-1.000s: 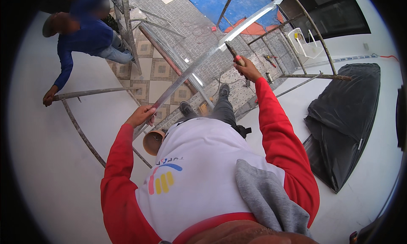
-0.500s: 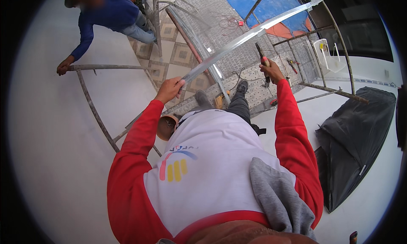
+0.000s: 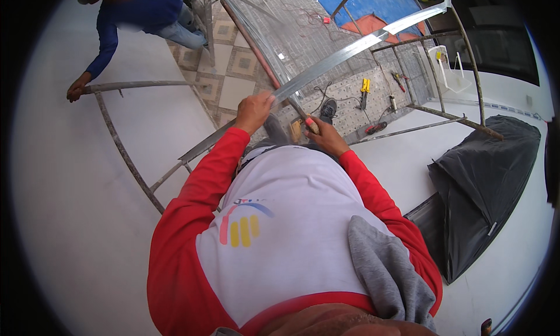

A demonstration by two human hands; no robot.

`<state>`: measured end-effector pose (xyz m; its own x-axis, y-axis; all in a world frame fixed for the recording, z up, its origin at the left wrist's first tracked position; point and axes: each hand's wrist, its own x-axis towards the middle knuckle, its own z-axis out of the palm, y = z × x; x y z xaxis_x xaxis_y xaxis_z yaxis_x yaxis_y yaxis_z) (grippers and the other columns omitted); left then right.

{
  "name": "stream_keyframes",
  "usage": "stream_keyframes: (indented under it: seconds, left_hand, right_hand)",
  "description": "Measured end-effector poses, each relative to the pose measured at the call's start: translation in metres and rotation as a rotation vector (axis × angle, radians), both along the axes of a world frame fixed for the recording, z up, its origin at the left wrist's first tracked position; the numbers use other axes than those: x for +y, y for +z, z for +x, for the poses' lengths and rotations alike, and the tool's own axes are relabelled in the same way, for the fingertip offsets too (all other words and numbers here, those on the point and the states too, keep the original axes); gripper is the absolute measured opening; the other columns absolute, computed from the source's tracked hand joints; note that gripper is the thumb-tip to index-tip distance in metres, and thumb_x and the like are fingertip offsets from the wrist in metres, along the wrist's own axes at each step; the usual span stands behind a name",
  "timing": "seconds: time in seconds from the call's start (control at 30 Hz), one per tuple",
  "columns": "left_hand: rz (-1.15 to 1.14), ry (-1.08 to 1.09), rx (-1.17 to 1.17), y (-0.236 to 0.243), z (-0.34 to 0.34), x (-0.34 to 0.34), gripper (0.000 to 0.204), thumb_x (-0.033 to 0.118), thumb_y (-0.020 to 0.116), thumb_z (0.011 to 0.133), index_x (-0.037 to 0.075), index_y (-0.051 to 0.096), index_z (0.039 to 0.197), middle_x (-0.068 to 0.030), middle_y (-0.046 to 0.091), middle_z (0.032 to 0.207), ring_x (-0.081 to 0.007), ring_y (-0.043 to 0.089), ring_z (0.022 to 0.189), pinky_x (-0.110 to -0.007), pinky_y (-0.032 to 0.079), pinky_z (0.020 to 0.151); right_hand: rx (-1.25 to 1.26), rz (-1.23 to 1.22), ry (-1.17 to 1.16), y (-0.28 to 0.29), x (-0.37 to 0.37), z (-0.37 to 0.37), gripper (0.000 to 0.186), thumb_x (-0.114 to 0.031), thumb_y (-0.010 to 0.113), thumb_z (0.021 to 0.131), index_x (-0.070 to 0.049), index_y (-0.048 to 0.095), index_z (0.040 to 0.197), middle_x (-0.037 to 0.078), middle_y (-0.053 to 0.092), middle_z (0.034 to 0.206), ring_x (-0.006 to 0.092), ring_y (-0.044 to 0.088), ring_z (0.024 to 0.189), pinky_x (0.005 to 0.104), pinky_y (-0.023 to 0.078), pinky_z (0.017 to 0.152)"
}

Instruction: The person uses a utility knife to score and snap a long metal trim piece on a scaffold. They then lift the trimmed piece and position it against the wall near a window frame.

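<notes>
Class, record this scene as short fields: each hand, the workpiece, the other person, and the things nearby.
Left hand: gripping a long metal strip
Right hand: holding a hand tool by its handle; whether the tool touches the strip is unclear
Workpiece position: slanting from the left hand toward the upper right
Other person: in blue, one hand on a scaffold pipe
Nearby below: yellow-and-black tool lying on a dotted surface
Far right: black sheeting

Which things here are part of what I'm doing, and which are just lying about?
In use:
metal strip, in your left hand
hand tool, in your right hand

Apparently just lying about:
yellow tool
blue tarp
black sheet
</notes>
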<state>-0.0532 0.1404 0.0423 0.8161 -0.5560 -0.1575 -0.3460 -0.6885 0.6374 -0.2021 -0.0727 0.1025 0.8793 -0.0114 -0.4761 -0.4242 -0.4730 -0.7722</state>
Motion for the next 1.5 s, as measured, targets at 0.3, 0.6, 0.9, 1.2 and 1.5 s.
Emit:
stream_keyframes:
  seconds: [0.3,0.6,0.9,1.2,1.5]
  left_hand:
    - [-0.003,-0.033,-0.08,-0.006,-0.013,0.003,0.024,0.03,0.057,0.101,0.009,0.062,0.09,-0.0199,0.066,0.076,-0.0443,0.065,0.076,-0.054,0.051,0.066]
    - [0.011,-0.037,-0.005,-0.009,-0.016,-0.001,0.024,0.029,0.057,0.101,0.008,0.062,0.091,-0.02,0.066,0.078,-0.0437,0.066,0.078,-0.054,0.051,0.067]
    - [-0.064,-0.118,0.074,-0.009,-0.003,-0.01,0.025,0.029,0.056,0.101,0.006,0.065,0.096,-0.0206,0.067,0.08,-0.0436,0.066,0.078,-0.052,0.051,0.071]
    - [-0.227,-0.259,0.4,0.012,0.021,0.026,0.027,0.019,0.064,0.095,0.001,0.069,0.114,-0.0185,0.071,0.086,-0.0263,0.067,0.077,-0.037,0.052,0.074]
    - [-0.282,-0.084,0.234,-0.015,-0.003,0.033,0.018,0.011,0.065,0.093,-0.002,0.069,0.104,-0.0144,0.07,0.074,-0.0197,0.068,0.061,-0.034,0.052,0.061]
  right_hand:
    - [-0.032,-0.008,-0.008,0.042,0.02,0.009,0.056,-0.025,0.064,0.095,-0.003,0.047,0.143,0.018,0.067,0.104,0.0333,0.065,0.095,0.0406,0.05,0.083]
    - [-0.019,-0.096,0.097,0.023,0.029,0.007,0.051,-0.026,0.066,0.093,-0.003,0.052,0.136,0.019,0.067,0.108,0.0327,0.066,0.096,0.0417,0.05,0.082]
    - [0.235,0.096,-0.142,0.022,0.04,0.015,0.027,-0.028,0.061,0.093,-0.004,0.065,0.104,0.012,0.067,0.085,0.0303,0.066,0.076,0.0421,0.05,0.07]
    - [-0.082,-0.261,0.168,0.043,0.039,0.016,0.021,-0.02,0.056,0.093,-0.004,0.069,0.096,0.018,0.068,0.099,0.0332,0.066,0.096,0.0456,0.051,0.076]
    - [0.073,-0.361,0.054,-0.029,0.024,-0.009,0.046,-0.032,0.071,0.09,-0.007,0.061,0.126,0.018,0.068,0.105,0.0351,0.066,0.096,0.0451,0.051,0.083]
